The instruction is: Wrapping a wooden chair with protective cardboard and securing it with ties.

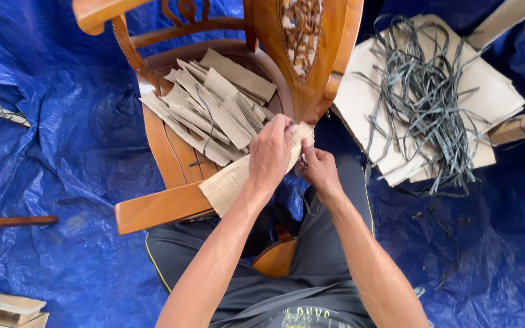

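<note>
a strip of corrugated cardboard (229, 179) lies slanted across the near edge of a wooden chair (159, 206), its lower end resting on the chair's arm rail and its upper end lifted toward the carved chair back (302, 36). the left hand (270, 153) lies on top of the strip with its fingers curled over the upper end, gripping it. the right hand (318, 165) is just beside it, touching the same upper end; its thumb and fingers are pinched together at the strip's edge, and a thin dark strand seems to run from that pinch down past the wrist, though it is too fine to be sure what the fingers hold. behind the strip, on the slatted seat of the chair, sits a loose pile of similar cardboard strips (214, 103), fanned out in several directions and overlapping one another. to the right of the chair, well apart from the hands, flat sheets of cardboard (493, 91) lie on the ground with a tangle of grey plastic straps (426, 103) heaped on top. a blue tarpaulin (50, 133) covers the ground all around. the person's dark trousers (311, 267) show below the forearms, one leg on each side of the chair's near corner. at the lower left corner lies a small stack of pale wooden pieces (4, 307).
</note>
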